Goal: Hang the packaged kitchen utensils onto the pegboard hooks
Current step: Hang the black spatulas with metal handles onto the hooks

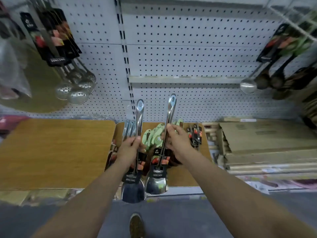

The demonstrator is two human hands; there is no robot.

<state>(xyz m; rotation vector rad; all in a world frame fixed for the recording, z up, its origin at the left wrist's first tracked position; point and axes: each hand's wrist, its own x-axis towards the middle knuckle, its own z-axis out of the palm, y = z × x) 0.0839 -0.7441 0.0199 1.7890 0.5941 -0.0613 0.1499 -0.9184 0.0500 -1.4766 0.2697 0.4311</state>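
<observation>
Here, one packaged spatula [139, 115] is gripped by the left hand [130, 146] and a second spatula [169, 114] is pinched by the right hand [178, 141], both long axes upright, hang-holes above the fingers toward the pegboard [188, 48] beyond, the right-hand hole judged nearer.

White capitals that seem to read "DONG JAYU", the last letters unsure, run along the bottom edge of the black printed card sleeve [130, 179] on the steel flat-bladed turner [133, 193] gripped by the left hand [128, 146], near 6 o'clock. Just at its 3 o'clock, the matching black card sleeve [156, 174] on the steel rounded spatula [156, 186] pinched by the right hand [178, 143] bears a similar line, too blurred to read. At 10 o'clock, the hanging black card sleeves [58, 60] show "DONG JAYU" too. Print on the flat brown cardboard boxes [267, 134] at 3 o'clock is illegible.
</observation>
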